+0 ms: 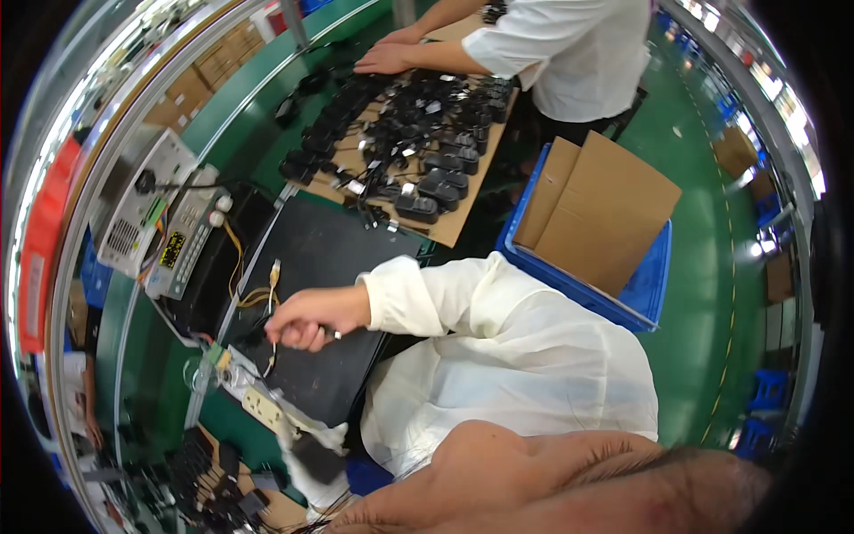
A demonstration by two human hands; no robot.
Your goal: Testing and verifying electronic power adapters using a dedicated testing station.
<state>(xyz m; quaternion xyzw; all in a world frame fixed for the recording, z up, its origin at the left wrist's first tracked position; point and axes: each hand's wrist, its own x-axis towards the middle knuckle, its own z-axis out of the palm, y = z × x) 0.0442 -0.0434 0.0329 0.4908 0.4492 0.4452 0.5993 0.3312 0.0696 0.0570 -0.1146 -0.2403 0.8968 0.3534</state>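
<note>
My right hand is closed, thumb and fingers pinched on a thin cable above the black work mat. Beside its fingertips a pale connector stands up on an orange-yellow lead. At the lower left, my left hand appears in a white glove, partly cut off by my face. It seems to be closed around a dark block-shaped thing, next to a cream socket strip. What that block is cannot be made out.
Black power adapters with cables crowd a cardboard sheet ahead, where a co-worker's hands rest. A bench meter stands at left. More adapters lie lower left. A blue crate holds a cardboard box at right.
</note>
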